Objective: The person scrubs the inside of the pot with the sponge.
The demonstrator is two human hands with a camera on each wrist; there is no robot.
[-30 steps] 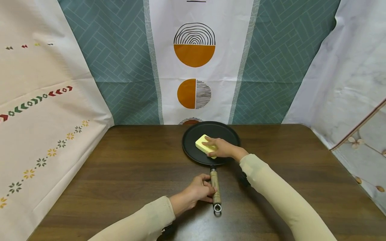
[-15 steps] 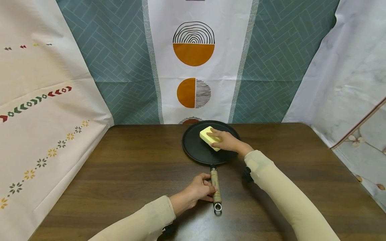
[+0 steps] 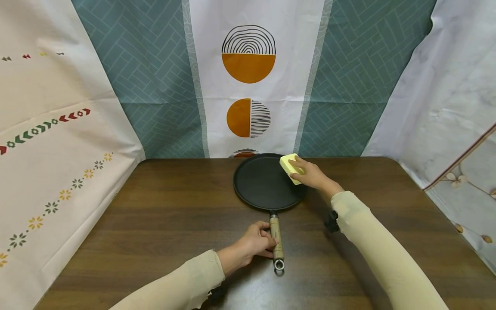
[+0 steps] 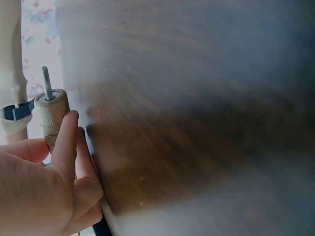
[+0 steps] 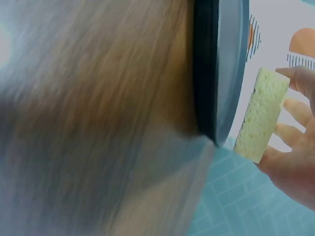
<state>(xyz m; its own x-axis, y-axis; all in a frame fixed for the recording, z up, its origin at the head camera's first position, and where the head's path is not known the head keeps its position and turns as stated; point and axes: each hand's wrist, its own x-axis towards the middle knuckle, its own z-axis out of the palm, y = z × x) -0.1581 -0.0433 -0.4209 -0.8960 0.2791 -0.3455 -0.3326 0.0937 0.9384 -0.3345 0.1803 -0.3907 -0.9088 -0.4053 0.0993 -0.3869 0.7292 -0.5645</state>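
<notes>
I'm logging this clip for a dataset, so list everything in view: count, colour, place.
pan: one, black, flat, at the far middle of the table
pan handle: one, light wood with a metal ring at its end, pointing toward the person
sponge: one, pale yellow, at the pan's far right rim
table: one, dark brown wood
backdrop cloths: several, teal, white and orange patterned, behind and beside the table
left hand: grips the pan handle
right hand: holds the sponge
sleeves: two, cream
</notes>
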